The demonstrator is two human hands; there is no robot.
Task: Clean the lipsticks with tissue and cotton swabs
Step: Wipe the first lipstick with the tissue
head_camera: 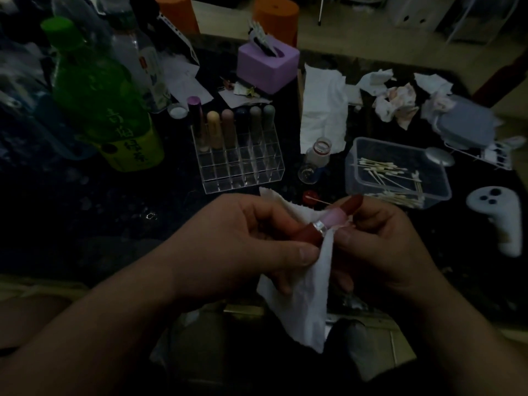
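An open lipstick (328,221) with a dark red base, silver ring, pink sleeve and red bullet lies between both hands. My left hand (251,241) grips its base and pinches a white tissue (300,304) that hangs down below the hands. My right hand (380,247) holds the tissue against the pink sleeve and also holds a cotton swab (317,200) whose reddened tip points left. Several capped lipsticks (228,127) stand in the back row of a clear acrylic organizer (243,170).
A clear tub of cotton swabs (397,172) sits to the right, a small open bottle (314,158) and its red cap (310,195) beside it. Used crumpled tissues (397,101), a purple tissue box (267,67), a green bottle (97,92) and a white controller (500,218) crowd the dark table.
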